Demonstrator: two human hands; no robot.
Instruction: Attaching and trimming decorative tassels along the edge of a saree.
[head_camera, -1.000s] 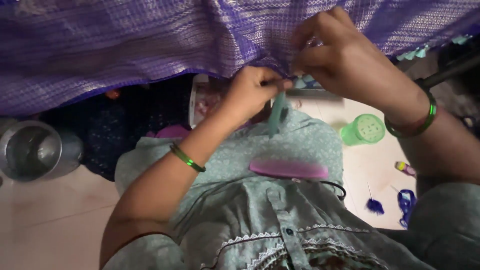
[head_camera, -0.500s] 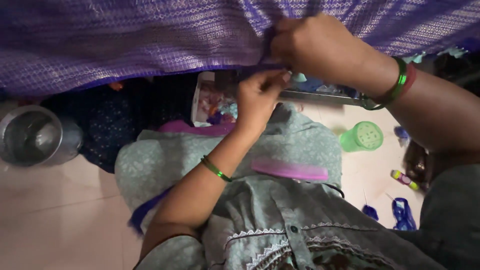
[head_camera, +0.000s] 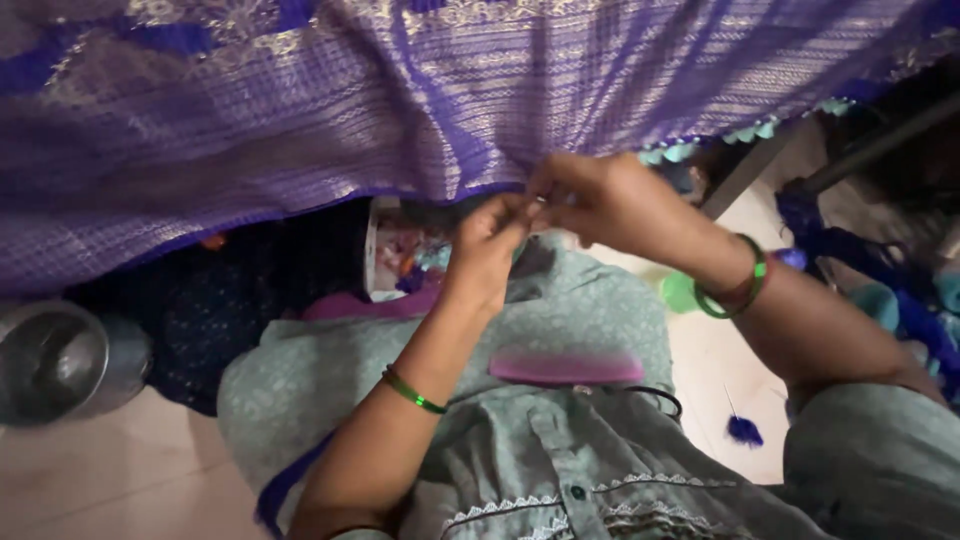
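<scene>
Right hand (head_camera: 610, 200) lower now, left hand (head_camera: 490, 240) still pinching purple cloth (head_camera: 300, 120) edge

Your purple cloth (head_camera: 300, 110) runs off the top, left and right edges, so you can't see its full spread. It hides the upper part of the printed box (head_camera: 395, 255) behind it. Whatever sits pinched between the fingertips of your left hand (head_camera: 485, 245) and right hand (head_camera: 600, 200) is too small to tell. The steel pot (head_camera: 55, 360) is cut by the left edge. The green cup (head_camera: 680, 292) is mostly hidden behind your right wrist.
</scene>
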